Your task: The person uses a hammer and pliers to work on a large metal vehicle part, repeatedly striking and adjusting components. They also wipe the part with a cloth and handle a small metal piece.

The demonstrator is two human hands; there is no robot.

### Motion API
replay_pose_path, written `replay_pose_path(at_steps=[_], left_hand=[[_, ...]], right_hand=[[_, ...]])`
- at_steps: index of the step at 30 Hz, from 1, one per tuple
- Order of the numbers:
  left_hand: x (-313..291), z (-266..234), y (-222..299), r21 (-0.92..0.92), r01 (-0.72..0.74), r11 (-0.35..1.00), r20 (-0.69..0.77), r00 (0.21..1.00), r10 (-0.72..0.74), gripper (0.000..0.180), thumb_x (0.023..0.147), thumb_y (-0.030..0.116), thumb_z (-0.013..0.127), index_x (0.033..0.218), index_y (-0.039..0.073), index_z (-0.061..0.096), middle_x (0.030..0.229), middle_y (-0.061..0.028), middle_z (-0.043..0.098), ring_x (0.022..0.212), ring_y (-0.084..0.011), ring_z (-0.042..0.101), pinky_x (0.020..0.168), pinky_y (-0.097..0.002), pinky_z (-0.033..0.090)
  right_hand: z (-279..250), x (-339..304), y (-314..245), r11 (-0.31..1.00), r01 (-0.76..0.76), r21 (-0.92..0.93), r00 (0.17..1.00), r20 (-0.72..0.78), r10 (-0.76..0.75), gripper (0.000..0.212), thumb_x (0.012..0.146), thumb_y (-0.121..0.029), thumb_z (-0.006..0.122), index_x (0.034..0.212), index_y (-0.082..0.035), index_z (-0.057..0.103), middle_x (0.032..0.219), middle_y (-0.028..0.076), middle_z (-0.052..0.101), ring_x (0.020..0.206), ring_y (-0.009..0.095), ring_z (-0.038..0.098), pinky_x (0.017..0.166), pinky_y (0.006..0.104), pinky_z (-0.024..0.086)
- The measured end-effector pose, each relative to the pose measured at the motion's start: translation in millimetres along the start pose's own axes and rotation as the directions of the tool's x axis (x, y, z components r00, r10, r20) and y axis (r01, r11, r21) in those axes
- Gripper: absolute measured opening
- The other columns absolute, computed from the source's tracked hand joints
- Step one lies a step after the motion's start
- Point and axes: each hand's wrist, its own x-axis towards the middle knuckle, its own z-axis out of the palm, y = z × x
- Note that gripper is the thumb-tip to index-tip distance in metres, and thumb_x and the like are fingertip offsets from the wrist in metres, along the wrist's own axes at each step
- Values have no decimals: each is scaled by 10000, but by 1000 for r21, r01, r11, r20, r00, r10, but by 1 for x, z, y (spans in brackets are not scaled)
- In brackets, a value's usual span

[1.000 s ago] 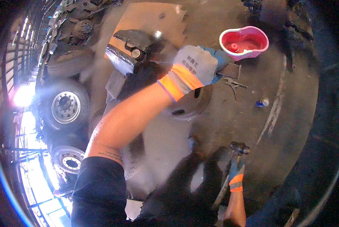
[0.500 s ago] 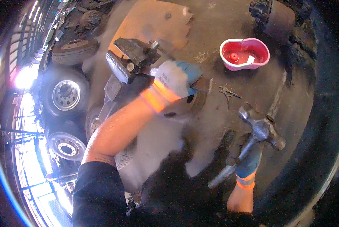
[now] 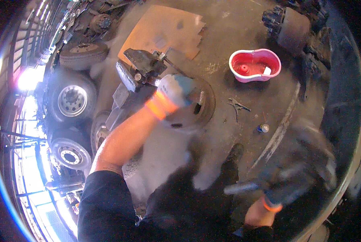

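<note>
My right hand (image 3: 283, 193), in a blue glove with an orange cuff, is closed around the handle of a heavy hammer (image 3: 241, 187). The hammer's head is smeared by motion off to the right of that hand. My left hand (image 3: 175, 89), in a grey and blue glove, is closed beside a dark metal vise (image 3: 145, 64). What its fingers hold is hidden, and I cannot make it out. Below and just right of the left hand lies a round, dark wheel-like piece (image 3: 208, 107) with slots in it.
A pink and white tub (image 3: 255, 77) with small items inside stands on the floor ahead. Nearer lie a pliers-like tool (image 3: 239, 105) and a small can (image 3: 263, 128). An orange-brown sheet (image 3: 160, 24) lies beyond the vise. Truck wheels (image 3: 71, 101) line the left; a drum (image 3: 294, 32) stands at far right.
My right hand has swung the hammer right and slightly down, uncovering the small can. My left hand has shifted slightly left in the picture and stays closed by the vise.
</note>
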Motion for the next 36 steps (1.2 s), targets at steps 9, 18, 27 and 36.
replay_pose_path(at_steps=[9,18,27,36], left_hand=[[-5,20,-16,96,-143,985,-221,962,161,227,620,249,748,698,101,595,627,-80,551,582,-321,552,520,-412,422],[-40,34,9,-78,-216,973,60,973,221,199,655,296,688,760,136,636,715,-86,615,682,-316,601,622,-434,487],[-55,118,114,-104,-323,941,760,584,285,134,699,257,660,696,123,669,694,-70,653,710,-280,675,592,-410,535],[-79,124,122,-265,-191,945,548,777,310,98,734,222,624,680,156,672,657,-39,650,667,-236,681,530,-364,522]], right_hand=[[-35,70,35,-193,-230,-954,575,27,-818,436,906,-393,510,1224,-95,521,954,69,601,796,230,581,699,345,484],[-55,22,-3,-106,-129,-986,415,44,-909,444,850,-312,591,1225,-87,520,969,71,593,768,215,567,666,332,466],[-173,-61,4,116,-458,-881,286,-270,-919,484,793,-231,673,1226,-78,520,985,74,585,741,200,553,633,319,449],[-202,-41,38,250,-541,-803,358,-489,-795,531,685,-159,779,1149,-61,541,822,52,604,524,154,549,428,281,438]])
